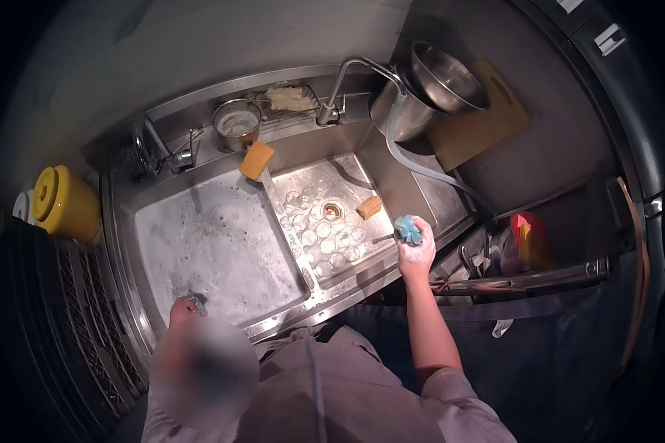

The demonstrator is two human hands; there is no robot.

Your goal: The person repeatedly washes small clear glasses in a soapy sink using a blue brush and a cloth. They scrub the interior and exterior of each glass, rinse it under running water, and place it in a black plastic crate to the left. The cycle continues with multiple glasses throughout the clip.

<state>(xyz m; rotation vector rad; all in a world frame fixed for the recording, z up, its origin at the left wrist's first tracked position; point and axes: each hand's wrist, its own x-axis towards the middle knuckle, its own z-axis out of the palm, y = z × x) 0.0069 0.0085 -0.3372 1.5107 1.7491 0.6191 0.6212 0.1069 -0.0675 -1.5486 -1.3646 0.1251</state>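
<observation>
My right hand (417, 252), wet with suds, grips a blue sponge brush (408, 230) above the near right corner of the right basin (341, 166). The brush's dark thin handle points left. Down at the near left of the foamy left basin (221, 238), my left hand (183, 309) is curled around what looks like a small clear glass (198, 299), partly hidden by fingers and suds. Several clear glasses (327, 245) are grouped on the right basin's floor around the drain (331, 212). A tan ridged piece like a corn cob (369, 207) lies right of them.
An orange-yellow sponge (256, 160) rests on the divider's far end. Behind stand a metal pot (237, 123), a wire rack (310, 99) and two faucets (330, 108). Metal bowls (449, 77), a cutting board (476, 130) and a hose (407, 158) are right; a yellow container (75, 202) is left.
</observation>
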